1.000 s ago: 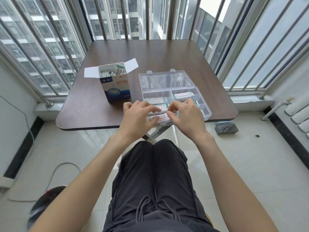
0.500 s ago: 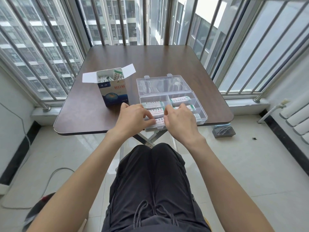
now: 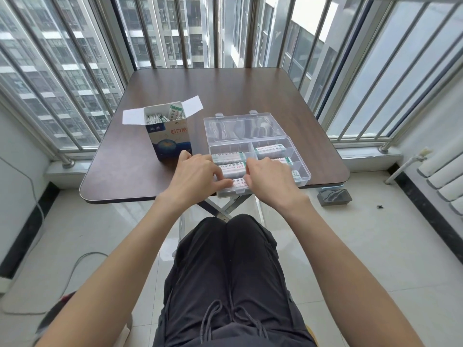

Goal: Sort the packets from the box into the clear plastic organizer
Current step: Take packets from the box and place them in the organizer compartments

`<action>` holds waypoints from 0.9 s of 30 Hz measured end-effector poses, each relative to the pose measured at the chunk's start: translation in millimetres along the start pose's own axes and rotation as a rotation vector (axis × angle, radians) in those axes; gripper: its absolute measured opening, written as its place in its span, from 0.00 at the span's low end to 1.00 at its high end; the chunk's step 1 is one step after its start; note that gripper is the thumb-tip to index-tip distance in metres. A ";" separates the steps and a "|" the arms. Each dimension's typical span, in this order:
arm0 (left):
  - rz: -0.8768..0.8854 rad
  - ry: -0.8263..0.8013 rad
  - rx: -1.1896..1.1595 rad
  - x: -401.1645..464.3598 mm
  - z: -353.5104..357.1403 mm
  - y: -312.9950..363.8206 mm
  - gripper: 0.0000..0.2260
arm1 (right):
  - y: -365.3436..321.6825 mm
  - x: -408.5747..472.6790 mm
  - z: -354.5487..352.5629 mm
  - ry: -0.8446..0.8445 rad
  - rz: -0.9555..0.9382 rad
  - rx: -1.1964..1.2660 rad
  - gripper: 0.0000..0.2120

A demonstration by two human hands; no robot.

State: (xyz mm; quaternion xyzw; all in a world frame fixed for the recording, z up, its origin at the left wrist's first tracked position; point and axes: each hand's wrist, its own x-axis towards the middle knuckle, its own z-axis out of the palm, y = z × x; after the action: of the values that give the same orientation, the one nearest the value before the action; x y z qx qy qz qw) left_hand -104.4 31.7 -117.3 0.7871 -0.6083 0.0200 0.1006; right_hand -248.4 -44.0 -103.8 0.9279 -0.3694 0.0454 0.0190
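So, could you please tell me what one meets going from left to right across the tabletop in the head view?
Box of packets → left hand → right hand, both hands over the near part of the organizer, whose right edge comes last.

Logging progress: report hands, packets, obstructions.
Left hand and right hand both pressing a packet into the organizer front compartment. Box open, packets inside. Nothing in the way.

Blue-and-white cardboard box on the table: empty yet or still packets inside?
Not empty. The blue-and-white cardboard box stands upright with flaps open, and white packets show at its mouth.
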 end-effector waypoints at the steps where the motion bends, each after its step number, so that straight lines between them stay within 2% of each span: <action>1: 0.002 0.005 -0.012 -0.1 0.2 -0.2 0.18 | -0.5 0.0 -0.5 0.002 -0.003 -0.001 0.04; 7: 0.011 0.041 -0.053 -4.4 4.4 -1.9 0.18 | -0.8 -5.4 0.3 0.032 -0.113 -0.054 0.06; 12: -0.004 0.090 -0.159 -12.6 9.0 -4.8 0.24 | 5.2 -12.6 -0.3 -0.007 -0.132 0.043 0.18; 17: 0.046 0.107 -0.166 -12.3 9.4 -7.8 0.30 | 2.3 -13.8 7.7 0.028 -0.117 0.019 0.14; 27: 0.060 0.115 -0.163 2.6 10.9 -10.7 0.29 | 7.6 -8.3 7.4 0.087 -0.015 0.023 0.11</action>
State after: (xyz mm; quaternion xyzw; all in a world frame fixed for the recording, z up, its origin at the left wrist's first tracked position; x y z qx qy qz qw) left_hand -94.4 29.8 -129.1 0.7554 -0.6242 0.0187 0.1982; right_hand -259.1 -44.4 -111.9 0.9280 -0.3607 0.0899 0.0250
